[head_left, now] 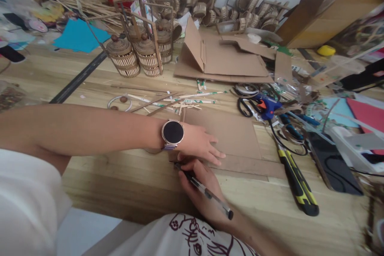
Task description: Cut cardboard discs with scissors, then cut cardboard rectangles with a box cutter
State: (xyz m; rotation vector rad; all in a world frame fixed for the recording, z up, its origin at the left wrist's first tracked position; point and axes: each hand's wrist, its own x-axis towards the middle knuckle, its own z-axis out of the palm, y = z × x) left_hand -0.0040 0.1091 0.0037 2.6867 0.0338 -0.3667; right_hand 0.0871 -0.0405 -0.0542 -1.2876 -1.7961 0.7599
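Observation:
My left hand (201, 144), with a round dark watch (173, 132) on its wrist, lies flat with fingers spread. It presses on a sheet of cardboard (231, 128) and the edge of a narrow cardboard strip (252, 165) laid along its near side. Just below, my right hand (204, 188) grips a black pen (207, 193) between thumb and fingers. The pen's tip points left, close to the left end of the strip. Whether the tip touches the cardboard cannot be made out.
A yellow-black utility knife (300, 188) and a phone (334, 164) lie at the right. Beyond them is a blue glue gun (268, 106). Thin wooden sticks (186, 102) scatter behind the cardboard. Small lidded baskets (123, 58) and a folded carton (231, 58) stand farther back.

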